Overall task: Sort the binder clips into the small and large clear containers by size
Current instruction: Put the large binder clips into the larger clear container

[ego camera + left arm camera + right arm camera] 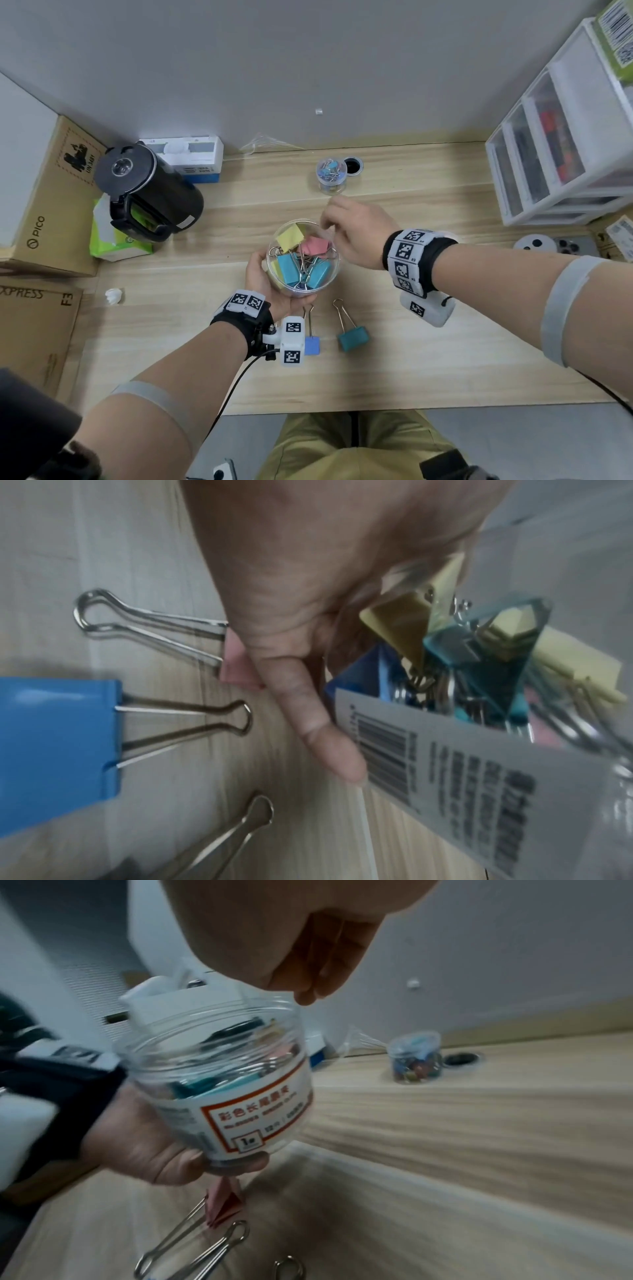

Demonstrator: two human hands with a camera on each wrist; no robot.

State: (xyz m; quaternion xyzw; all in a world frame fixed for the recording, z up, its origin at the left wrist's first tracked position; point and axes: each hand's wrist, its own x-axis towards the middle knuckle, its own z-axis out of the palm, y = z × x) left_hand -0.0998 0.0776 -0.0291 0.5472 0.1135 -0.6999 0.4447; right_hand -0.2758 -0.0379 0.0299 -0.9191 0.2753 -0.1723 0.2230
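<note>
The large clear container [303, 255], a round open-topped plastic jar with a printed label on its side, sits tilted in the left hand [263, 279], lifted off the wooden desk [445, 342]. That hand cups it from below and from the side, with the fingers and thumb curled around the wall; in the right wrist view the thumb [178, 1161] presses near the jar's base. Inside the jar lie several big binder clips: a yellow one [290, 237] and a pink one [315, 246] on the far side, and two light blue ones [289, 269] nearer the palm, with their wire handles tangled between them.

The right hand [356, 233] hovers just above the far right rim of the jar. Its fingers point downward and are drawn close together, and no clip shows between them; whether the fingertips touch the rim cannot be told.

Just behind the left wrist, toward the person, a blue binder clip [311, 344] lies flat on the desk with its handles pointing away. Beside it, below the right hand, lies a teal binder clip [352, 337], also flat. A pink clip [222, 1202] lies on the desk directly under the left hand, partly hidden by it.

Well beyond the right hand's fingertips, near the wall, stands the small clear container [331, 174], upright and holding many tiny coloured clips. A round cable hole [352, 166] in the desk lies just beside it.

Far out past the left hand stands a black kettle [147, 192].
</note>
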